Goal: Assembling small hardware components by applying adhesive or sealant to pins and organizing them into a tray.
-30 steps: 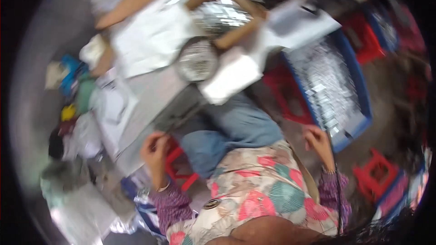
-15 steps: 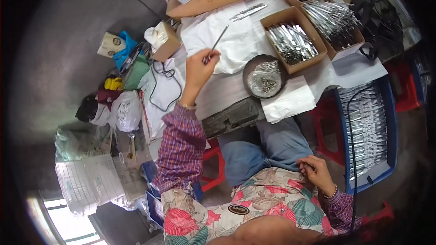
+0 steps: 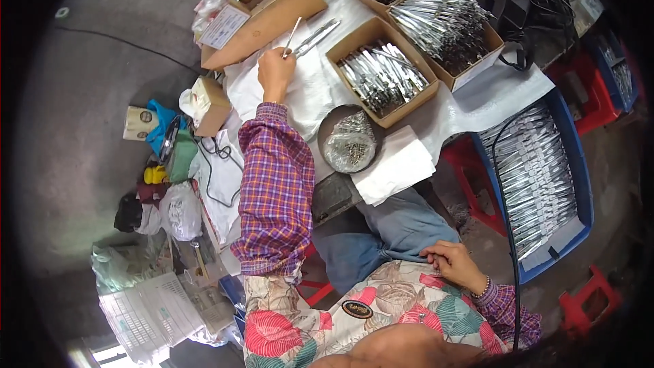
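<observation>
Metal rod (image 3: 293,33) is in the left hand (image 3: 276,71), over the white cloth (image 3: 310,82) toward the far left corner of the bench (image 3: 337,197). Thumb and fingers are pinched together on its lower end, leaving the rest jutting past the fist, perhaps so the upper part stays unobstructed. Just right of it, a few loose rods (image 3: 319,36) lie side by side on the cloth, which probably keeps them from rolling or scratching.

Nearer the front edge, a dark bowl (image 3: 332,123) holds a clear bag (image 3: 351,143) of small metal bits, seemingly to stop them scattering. Folded paper (image 3: 398,167) beside it overhangs that edge.

Toward the right, an open carton (image 3: 412,105) of silver rods stands within easy reach, and a second carton (image 3: 480,68) adjoins it.

Off the right end, a blue tray (image 3: 582,170) keeps silver pieces in rows, likely for order. The right hand (image 3: 456,262) rests at the lap, fingers curled; whether they enclose anything, I cannot tell.
</observation>
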Demonstrator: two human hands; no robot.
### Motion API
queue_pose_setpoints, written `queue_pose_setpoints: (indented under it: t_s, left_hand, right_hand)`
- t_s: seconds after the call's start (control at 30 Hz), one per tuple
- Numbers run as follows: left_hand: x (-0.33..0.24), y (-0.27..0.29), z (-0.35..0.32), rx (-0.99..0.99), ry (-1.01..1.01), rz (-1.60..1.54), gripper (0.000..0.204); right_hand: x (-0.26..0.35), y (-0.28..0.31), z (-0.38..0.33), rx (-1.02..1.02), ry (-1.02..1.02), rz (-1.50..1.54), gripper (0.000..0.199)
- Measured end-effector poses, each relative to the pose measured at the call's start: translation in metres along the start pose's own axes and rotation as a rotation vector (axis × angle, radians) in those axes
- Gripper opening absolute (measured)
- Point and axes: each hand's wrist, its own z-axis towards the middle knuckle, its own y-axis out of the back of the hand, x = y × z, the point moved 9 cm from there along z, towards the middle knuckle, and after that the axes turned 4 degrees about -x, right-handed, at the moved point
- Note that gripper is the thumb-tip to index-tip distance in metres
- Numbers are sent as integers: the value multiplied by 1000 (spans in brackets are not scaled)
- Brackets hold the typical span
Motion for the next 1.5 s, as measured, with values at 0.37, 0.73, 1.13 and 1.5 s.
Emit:
queue_pose_setpoints:
  t_s: [0.37,0.73,1.13,1.5]
  left_hand:
    - [56,17,-3,8,286,-664,17]
    - [8,114,-220,670,390,-676,11]
    - [-100,57,-350,1031,-137,-803,11]
    - [-87,53,-367,788,109,-908,24]
  right_hand:
    - [-3,-1,4,10,-31,39,29]
    - [3,-2,17,74,-42,78,19]
    - [37,-49,42,253,63,-68,29]
    - [6,-31,36,134,-247,31,25]
